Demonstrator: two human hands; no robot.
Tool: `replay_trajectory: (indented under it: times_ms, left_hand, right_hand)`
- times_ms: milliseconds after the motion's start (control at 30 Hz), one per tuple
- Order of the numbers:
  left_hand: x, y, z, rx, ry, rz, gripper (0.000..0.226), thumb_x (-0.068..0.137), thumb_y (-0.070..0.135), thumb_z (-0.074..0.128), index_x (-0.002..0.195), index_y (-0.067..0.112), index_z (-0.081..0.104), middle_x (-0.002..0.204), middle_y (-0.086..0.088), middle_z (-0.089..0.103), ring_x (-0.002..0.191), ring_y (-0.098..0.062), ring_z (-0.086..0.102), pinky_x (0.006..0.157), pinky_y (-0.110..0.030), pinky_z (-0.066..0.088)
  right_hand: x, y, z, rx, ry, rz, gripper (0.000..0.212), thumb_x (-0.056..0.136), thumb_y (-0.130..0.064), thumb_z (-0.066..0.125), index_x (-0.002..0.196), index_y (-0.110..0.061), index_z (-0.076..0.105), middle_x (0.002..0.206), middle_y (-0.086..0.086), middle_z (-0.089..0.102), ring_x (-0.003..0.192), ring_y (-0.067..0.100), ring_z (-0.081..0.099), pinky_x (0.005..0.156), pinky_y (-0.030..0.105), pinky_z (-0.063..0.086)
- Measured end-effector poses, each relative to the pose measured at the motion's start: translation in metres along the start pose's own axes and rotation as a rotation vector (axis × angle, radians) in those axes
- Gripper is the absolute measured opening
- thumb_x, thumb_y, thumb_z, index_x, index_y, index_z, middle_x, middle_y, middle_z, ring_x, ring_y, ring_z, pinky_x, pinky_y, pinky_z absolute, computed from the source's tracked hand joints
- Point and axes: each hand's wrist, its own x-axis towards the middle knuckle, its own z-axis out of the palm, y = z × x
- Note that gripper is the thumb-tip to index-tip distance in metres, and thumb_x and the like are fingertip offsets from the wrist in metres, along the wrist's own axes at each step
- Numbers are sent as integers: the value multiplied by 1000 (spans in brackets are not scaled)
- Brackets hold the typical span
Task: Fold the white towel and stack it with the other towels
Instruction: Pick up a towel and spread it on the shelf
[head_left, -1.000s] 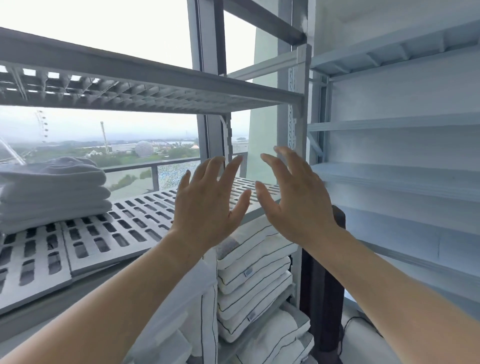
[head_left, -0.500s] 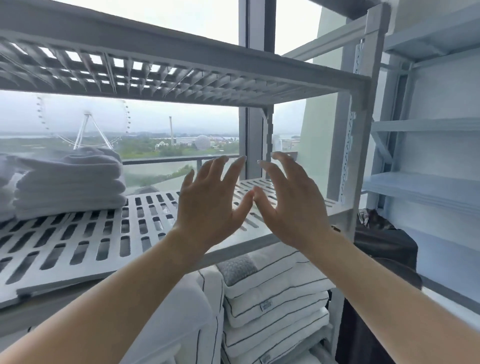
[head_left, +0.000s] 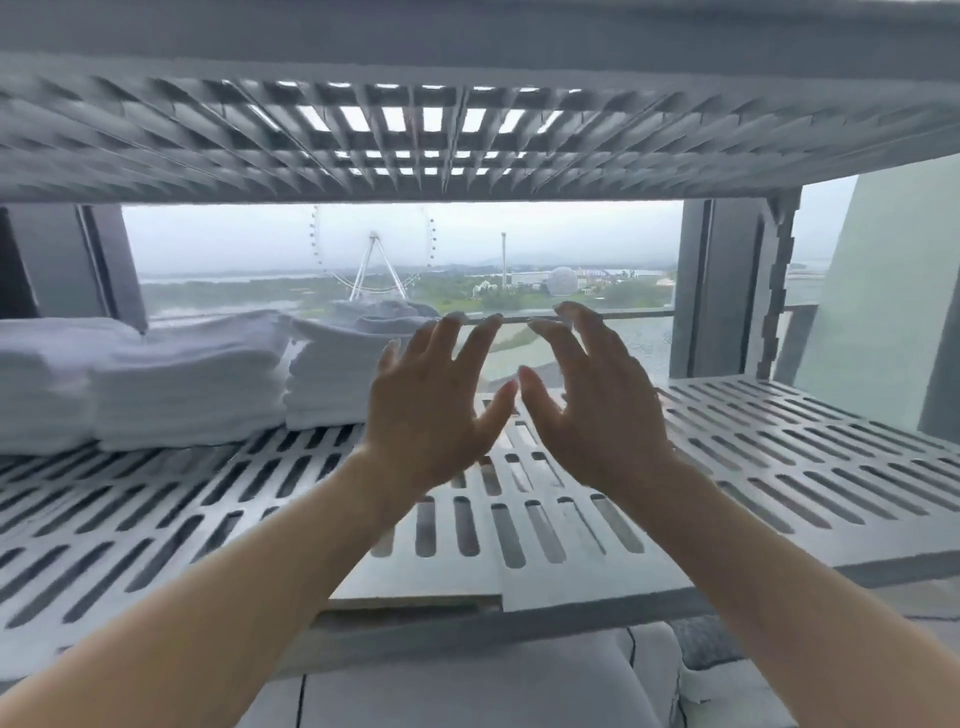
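Both arms are up and reaching in over the slotted shelf (head_left: 779, 457), palms facing away. The left hand (head_left: 426, 415) has its fingers (head_left: 483, 343) spread and nearly straight, gripping nothing. The right hand (head_left: 597, 415) sits just beside it, fingers lightly bent at the tips, also holding nothing. The two thumbs almost meet in the middle, with a sliver of daylight between them.

Now the towels: they're off to the left, all resting on that same shelf. The nearest stack (head_left: 332, 374) of folded white towels stands just beside the left hand, and from this angle the edge of the hand overlaps the stack's right side; whether skin touches cloth, I can't tell. On top of it lies what looks like a rumpled grey-white cloth (head_left: 384, 309), though the blur there makes that a cautious call. Next along is the middle stack (head_left: 192, 384), pressed up against the nearest one, and a third stack (head_left: 41, 384) sits at the frame's left edge. The right hand is well apart from all of them, over bare slots.

Overhead runs the upper shelf (head_left: 415, 130), a ribbed grid. Behind it all, the window (head_left: 597, 244) shows a Ferris wheel (head_left: 371, 254). Below the shelf's front lip, striped bedding (head_left: 467, 686) peeks up
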Motion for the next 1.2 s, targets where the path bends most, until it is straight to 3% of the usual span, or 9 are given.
replay_trajectory:
  times_ms: [233,500,900,1033,1200]
  left_hand:
    - [18,-104,14,136,-1,28,61,90,55,29,142,23,30,139,-6,43,125,-23,45,99,-44,41]
    - [37,-191,32,175,43,40,62,88,55,27,140,22,33,137,-7,46,124,-25,46,98,-45,42]
    - [63,-237,90,166,0,50,60,87,55,32,138,24,31,136,-6,44,121,-25,46,97,-45,42]
    - [75,-247,119,126,-94,61,61,85,55,39,137,27,26,135,-4,44,121,-24,46,94,-44,42]
    - [90,-254,154,53,-345,99,67,83,50,51,140,28,24,146,-2,30,133,-24,32,101,-48,37]
  right_hand:
    - [52,-53,82,71,35,-32,46,88,-42,39,125,-16,50,137,8,46,122,26,48,91,40,46]
    - [96,-93,150,69,56,-89,44,89,-39,42,127,-17,48,137,8,44,120,25,50,86,40,46]
    - [125,-64,208,-34,-52,-88,41,88,-36,45,125,-18,46,138,8,41,122,26,47,93,49,40]
    - [129,-52,230,4,-110,-66,43,86,-37,50,126,-20,46,140,5,39,126,24,42,98,51,34]
    - [136,-35,257,-35,-357,-78,60,83,-48,55,136,-31,33,150,-4,21,137,20,21,101,64,29]
